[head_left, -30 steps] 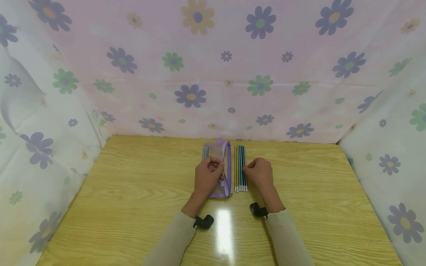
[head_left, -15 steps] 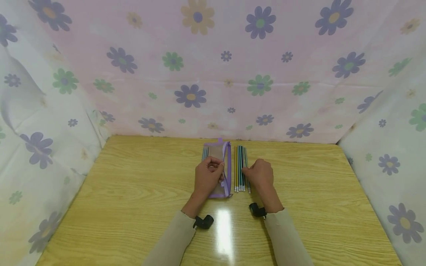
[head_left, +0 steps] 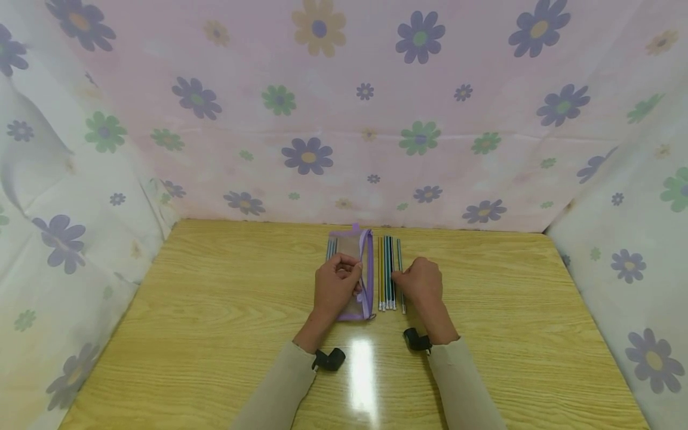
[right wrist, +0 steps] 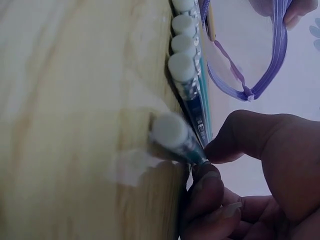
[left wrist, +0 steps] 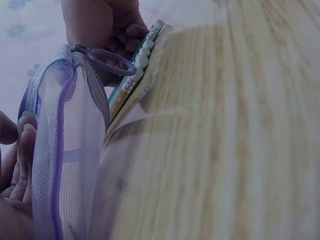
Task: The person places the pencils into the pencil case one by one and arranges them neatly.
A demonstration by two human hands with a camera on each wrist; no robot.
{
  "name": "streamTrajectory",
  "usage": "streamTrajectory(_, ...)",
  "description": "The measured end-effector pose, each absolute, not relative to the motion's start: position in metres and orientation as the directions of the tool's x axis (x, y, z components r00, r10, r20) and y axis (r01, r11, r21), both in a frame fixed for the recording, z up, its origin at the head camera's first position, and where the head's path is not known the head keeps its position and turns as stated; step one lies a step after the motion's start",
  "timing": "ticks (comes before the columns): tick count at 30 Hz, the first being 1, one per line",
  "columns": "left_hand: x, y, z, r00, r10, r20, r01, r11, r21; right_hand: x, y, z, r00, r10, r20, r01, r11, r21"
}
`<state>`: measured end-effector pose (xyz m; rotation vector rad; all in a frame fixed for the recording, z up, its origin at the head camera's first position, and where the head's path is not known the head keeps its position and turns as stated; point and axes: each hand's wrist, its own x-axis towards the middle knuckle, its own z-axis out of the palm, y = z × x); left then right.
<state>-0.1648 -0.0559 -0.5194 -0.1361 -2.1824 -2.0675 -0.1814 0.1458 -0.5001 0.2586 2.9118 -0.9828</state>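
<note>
In the head view, a mesh pencil case (head_left: 349, 240) with purple trim lies mid-table, its zipped opening gaping to the right. Several pencils (head_left: 331, 247) show through its mesh at the left. My left hand (head_left: 334, 285) pinches the upper edge of the opening between thumb and fingers. Right of the case, several pencils (head_left: 386, 269) lie side by side, white eraser ends towards me. One green pencil (head_left: 399, 251) stands slightly apart from that row, and my right hand (head_left: 421, 282) pinches it. In the right wrist view, thumb and fingertips meet just beyond its eraser (right wrist: 169, 130).
The wooden table (head_left: 226, 286) extends to both sides of the case. A flowered cloth (head_left: 344, 119) stands as a wall along the back and both sides. Black wrist cameras (head_left: 329, 359) sit by the beige sleeves (head_left: 464, 382).
The rightmost pencil has come away from the row and shifted slightly right, with my right hand at it. My left hand and the pencil case have stayed in place.
</note>
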Motion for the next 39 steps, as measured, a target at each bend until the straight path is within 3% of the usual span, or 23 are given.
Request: streamTrajectory(39,-0.167,-0.055,-0.524,-0.985,-0.019,0.171,0.17,0.051,0.984,-0.176,0.139,-0.482,-0.995,0.066,-0.076,0.101,0.695,-0.712)
